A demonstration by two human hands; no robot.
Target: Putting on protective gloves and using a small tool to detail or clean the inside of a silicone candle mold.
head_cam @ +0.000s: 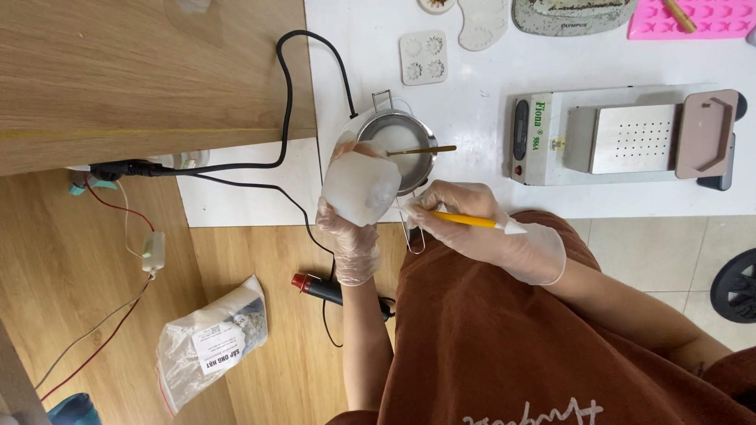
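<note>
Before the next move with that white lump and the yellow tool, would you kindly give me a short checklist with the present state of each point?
1. Left hand grips the white waxy lump firmly: ok, gloved fingers wrap it.
2. Right hand holds the yellow-handled tool: ok, held like a pen, tip toward the lump.
3. Lump sits above the small metal pot: ok, it overlaps the pot's rim.
4. Stick rests steadily across the pot: ok.
5. Pot's contents liquid or set: cannot tell.
6. Black cable clear of the hands: ok, it runs behind the pot.
</note>
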